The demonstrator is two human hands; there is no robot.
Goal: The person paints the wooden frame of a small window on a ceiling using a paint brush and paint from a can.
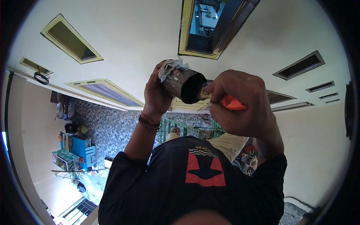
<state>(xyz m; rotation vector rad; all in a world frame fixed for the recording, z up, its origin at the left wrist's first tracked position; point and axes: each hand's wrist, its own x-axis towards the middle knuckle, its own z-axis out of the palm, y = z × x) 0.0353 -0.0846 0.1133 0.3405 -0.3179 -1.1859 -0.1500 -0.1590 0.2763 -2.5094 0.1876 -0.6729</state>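
Observation:
A dark cylindrical can [175, 83] is tilted on its side before me, its black open mouth facing right. My left hand [157, 87] is wrapped around its far side, together with a crumpled whitish cloth or paper [171, 67] at the can's base. In my right hand [242, 104] is a tool with an orange-red handle [233, 103], likely a brush. Its pale working end [204, 94] is at the can's mouth; how far it reaches inside is hidden.
Green rungs [185, 130] of a ladder or rack stand below my body, by my foot [175, 130]. A yellow-framed opening [184, 42] is in the wall ahead. Further left on the pebble-patterned floor [107, 123] stand a blue cabinet [80, 150] and a glass tank [63, 161].

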